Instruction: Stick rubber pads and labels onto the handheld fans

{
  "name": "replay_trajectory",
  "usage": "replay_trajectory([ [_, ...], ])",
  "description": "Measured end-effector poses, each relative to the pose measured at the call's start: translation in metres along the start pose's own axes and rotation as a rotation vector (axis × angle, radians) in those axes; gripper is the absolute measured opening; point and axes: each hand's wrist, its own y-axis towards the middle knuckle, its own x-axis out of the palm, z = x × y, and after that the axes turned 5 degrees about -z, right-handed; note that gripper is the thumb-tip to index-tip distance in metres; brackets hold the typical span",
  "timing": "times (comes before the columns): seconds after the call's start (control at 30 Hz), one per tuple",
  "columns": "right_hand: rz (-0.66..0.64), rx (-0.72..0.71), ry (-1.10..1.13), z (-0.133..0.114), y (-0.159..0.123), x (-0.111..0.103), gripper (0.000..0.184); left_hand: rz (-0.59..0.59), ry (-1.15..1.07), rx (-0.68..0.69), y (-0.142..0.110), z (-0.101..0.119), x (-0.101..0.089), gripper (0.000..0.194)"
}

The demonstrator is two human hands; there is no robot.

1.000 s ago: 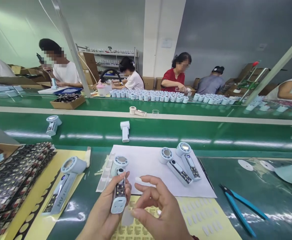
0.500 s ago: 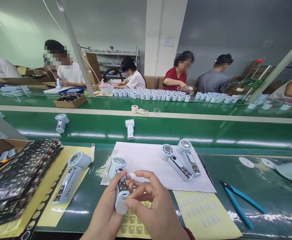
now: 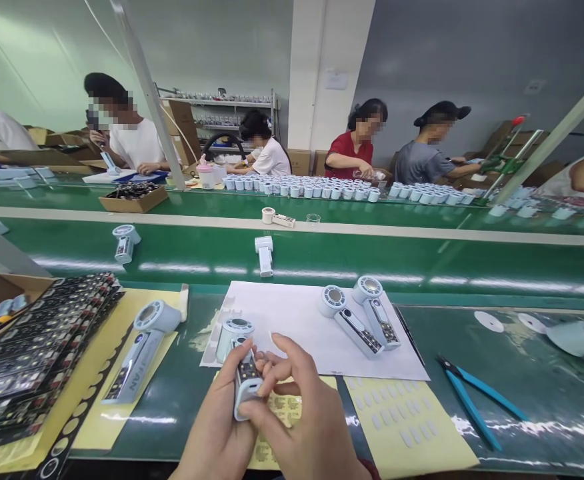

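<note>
My left hand [image 3: 219,427] is wrapped round the handle of a pale blue handheld fan [image 3: 239,360], its round head pointing away from me. My right hand [image 3: 302,420] is curled over the handle's open front, fingertips pressed against the exposed circuit part. Two more pale blue fans [image 3: 362,320] lie side by side on a white paper sheet [image 3: 297,320] just beyond my hands. Another fan [image 3: 139,350] rests on a yellow backing sheet [image 3: 102,413] to the left.
Stacked black circuit strips [image 3: 32,360] lie at the left. A yellow sticker sheet [image 3: 407,420] and blue-handled pliers [image 3: 472,400] lie at the right. Two fans [image 3: 265,255] lie on the green conveyor belt [image 3: 372,260]. Several people work across it behind rows of white cups [image 3: 322,190].
My right hand has moved in from beside the fan and closed over its handle; the small white piece on its fingertip is no longer visible. The fan sits slightly lower.
</note>
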Motion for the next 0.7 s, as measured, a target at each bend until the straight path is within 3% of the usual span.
replay_trajectory([
  [0.07, 0.086, -0.038, -0.086, 0.006, 0.001, -0.004, 0.076, 0.036, -0.036, -0.053, -0.005, 0.0, 0.002, 0.019],
  [0.13, 0.129, 0.037, -0.044, 0.014, 0.004, -0.017, 0.086, 0.032, -0.043, -0.121, -0.008, 0.001, 0.001, 0.014],
  [0.2, 0.123, 0.14, 0.042, 0.024, 0.006, -0.037, 0.072, -0.053, 0.06, -0.119, -0.007, 0.002, -0.005, 0.009],
  [0.33, 0.056, 0.234, -0.073, 0.048, -0.004, -0.072, 0.022, -0.168, 0.477, 0.09, 0.008, -0.004, -0.031, 0.019],
  [0.5, -0.032, 0.268, -0.269, 0.068, -0.025, -0.076, 0.012, -0.218, 0.695, 0.149, 0.029, -0.016, -0.061, 0.033],
  [0.7, -0.051, 0.136, -0.426, 0.08, -0.027, -0.071, 0.015, -0.245, 0.75, 0.235, 0.04, -0.021, -0.069, 0.041],
])
